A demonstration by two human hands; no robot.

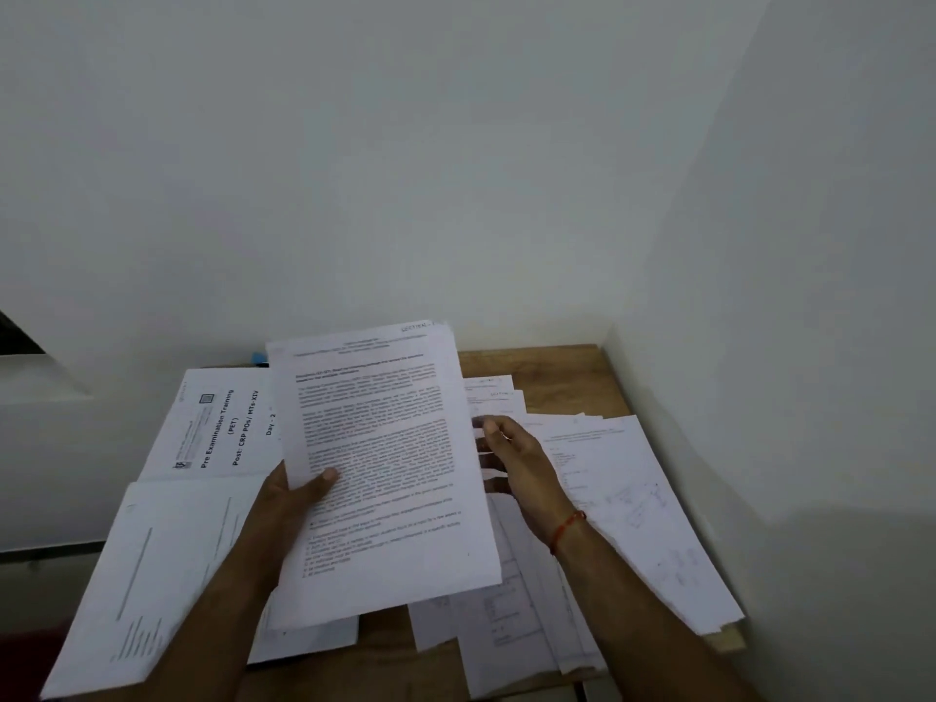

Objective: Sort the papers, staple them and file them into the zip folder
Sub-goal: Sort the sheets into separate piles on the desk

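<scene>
Head-cam view, looking down on a wood surface (557, 359) set in a white corner and littered w/ printed papers.

Nearest, at lower left, a loose sheet (167, 575) appears to hang past the surface's front edge. At lower right a fanned stack (638, 499) juts over the corner. Either could be swept to the floor by a forearm, as both arms pass just above them.

In the middle a sheaf (380, 473) of text pp. is held up, tilted, off the surface. It is gripped by the left hand (299, 491), thumb on the front, fingers hidden behind. The right hand (511, 458), w/ a red thread (567, 529) at the wrist, is placed at the sheaf's right edge. Its fingertips are hidden, so a grip can't be told. The sheaf's edges look uneven; w/ only one sure grip, pp. may slide out or get mixed into the wrong set.

Farther back a cover sheet (218, 428) headed "Pre Examination Training" lies flat. A small blue item (259, 357) peeks out behind it; what it is can't be told. No zip folder or stapler is seen.
</scene>
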